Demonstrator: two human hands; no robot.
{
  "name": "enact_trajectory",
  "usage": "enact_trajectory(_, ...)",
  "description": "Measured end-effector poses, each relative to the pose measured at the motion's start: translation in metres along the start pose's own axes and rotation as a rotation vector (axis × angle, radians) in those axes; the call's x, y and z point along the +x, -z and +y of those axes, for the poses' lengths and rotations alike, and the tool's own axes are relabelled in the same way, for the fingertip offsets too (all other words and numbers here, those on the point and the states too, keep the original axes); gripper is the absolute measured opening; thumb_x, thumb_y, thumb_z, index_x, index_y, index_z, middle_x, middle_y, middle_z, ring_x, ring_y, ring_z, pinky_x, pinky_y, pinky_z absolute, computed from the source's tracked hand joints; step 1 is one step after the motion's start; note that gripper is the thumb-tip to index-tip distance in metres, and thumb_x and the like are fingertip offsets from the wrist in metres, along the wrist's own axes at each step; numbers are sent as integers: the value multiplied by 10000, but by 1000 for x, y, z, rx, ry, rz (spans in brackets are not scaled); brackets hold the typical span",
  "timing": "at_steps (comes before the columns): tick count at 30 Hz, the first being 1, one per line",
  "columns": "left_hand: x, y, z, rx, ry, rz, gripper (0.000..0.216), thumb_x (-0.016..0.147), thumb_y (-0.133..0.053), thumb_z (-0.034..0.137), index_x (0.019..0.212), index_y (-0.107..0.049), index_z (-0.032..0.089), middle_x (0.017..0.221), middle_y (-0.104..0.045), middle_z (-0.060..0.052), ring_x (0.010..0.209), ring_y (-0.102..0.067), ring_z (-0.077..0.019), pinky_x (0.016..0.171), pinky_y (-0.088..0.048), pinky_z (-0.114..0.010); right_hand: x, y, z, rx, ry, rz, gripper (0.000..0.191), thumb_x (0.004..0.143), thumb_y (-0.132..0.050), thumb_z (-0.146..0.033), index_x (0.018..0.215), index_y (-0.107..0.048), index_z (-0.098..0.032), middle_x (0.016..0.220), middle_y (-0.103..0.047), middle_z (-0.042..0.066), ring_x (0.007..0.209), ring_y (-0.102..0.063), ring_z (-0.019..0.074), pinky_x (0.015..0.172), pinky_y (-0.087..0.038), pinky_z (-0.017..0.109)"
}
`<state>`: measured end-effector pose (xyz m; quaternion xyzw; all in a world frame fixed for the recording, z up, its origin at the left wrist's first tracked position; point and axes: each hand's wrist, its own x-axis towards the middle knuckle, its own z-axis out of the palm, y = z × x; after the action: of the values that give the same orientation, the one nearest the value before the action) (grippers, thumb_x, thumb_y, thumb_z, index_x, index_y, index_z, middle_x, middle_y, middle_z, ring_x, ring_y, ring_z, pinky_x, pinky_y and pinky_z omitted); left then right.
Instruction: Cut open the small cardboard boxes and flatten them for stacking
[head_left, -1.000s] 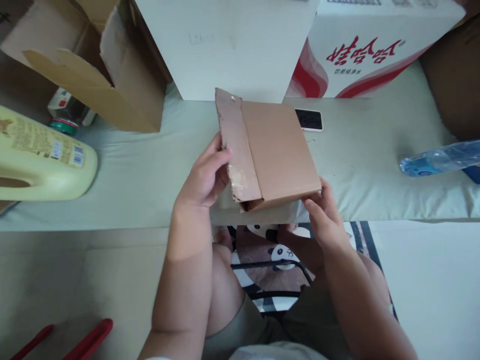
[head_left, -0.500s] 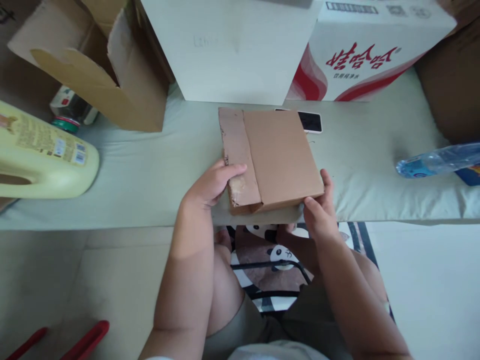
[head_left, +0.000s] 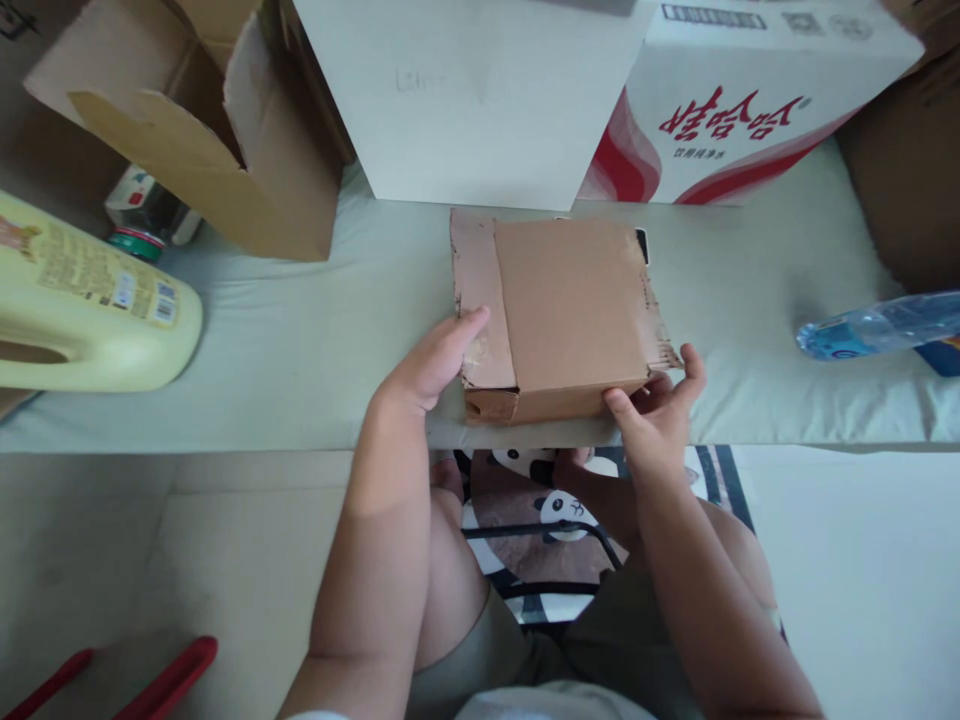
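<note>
Gripping cardbd box (head_left: 574, 300) | L fingers (head_left: 471, 328) clamped on flap (head_left: 477, 262) | R fingers (head_left: 622, 408) at nr corner, partly hidden, grip unclear

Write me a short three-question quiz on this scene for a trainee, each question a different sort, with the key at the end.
1. Multiple choice. Where does the thumb of the left hand lie?
A) On the white box
B) On the flap of the small brown box
C) On the yellow jug

2. True or false. A clear plastic bottle lies on its side near the right edge of the picture.

3. Short answer. What colour is the lid of the jar beside the open carton?

Key: 1. B. 2. True. 3. Green.
</note>
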<state>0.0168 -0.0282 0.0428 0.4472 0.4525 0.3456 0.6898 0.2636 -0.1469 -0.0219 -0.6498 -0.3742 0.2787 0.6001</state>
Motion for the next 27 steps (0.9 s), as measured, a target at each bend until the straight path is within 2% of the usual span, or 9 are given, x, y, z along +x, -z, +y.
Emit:
enact_trajectory(5,1,-2,0,-57,-22,27,397,877,-690,573,982,-804,208,1077,-831,-119,1282,-712,-364,1073,-600,-506,1,4,-4,13,63,72,731,801,-802,-408,1429,-437,-330,941,-550,-16,845,-603,188,866,-534,373)
enact_trajectory(10,-4,0,2,-88,153,-53,518,849,-695,661,1073,-780,202,1013,-822,-151,1173,-754,-399,952,-647,-537,-1,11,-9,-23,75,103,450,835,-754,-432,1246,-653,-278,930,-632,6,857,-629,179,836,-524,340)
enact_trajectory(13,-7,-1,2,-100,148,-72,576,817,-716,705,1107,-769,210,1001,-815,-151,1193,-745,-410,952,-646,-543,1,13,-7,3,27,124,380,872,-691,-520,1140,-733,-254,860,-677,7,796,-641,180,776,-523,333)
enact_trajectory(17,-7,-4,3,-117,105,-39,593,790,-727,725,1091,-748,215,1079,-812,-140,1295,-693,-409,980,-635,-524,5,8,-8,197,-48,169,403,847,-685,-601,937,-792,-223,820,-725,25,760,-665,183,722,-512,322)
enact_trajectory(22,9,0,2,-149,-10,166,489,847,-612,676,1026,-696,229,1032,-799,-108,1275,-702,-360,974,-625,-477,5,2,-17,340,-100,165,277,735,-844,-472,903,-825,-253,862,-765,9,748,-657,151,693,-513,285)
enact_trajectory(26,19,9,1,-135,-97,413,232,811,-603,383,958,-668,216,864,-755,-58,1006,-759,-261,867,-616,-404,2,4,-23,418,-9,258,210,740,-840,-431,866,-819,-265,809,-735,-13,718,-640,139,684,-515,280)
enact_trajectory(27,19,10,2,-103,-120,431,189,792,-617,309,949,-671,219,864,-757,-35,983,-749,-234,879,-601,-386,2,5,-24,431,16,261,192,756,-825,-425,863,-812,-267,812,-730,-13,726,-642,145,691,-521,289)
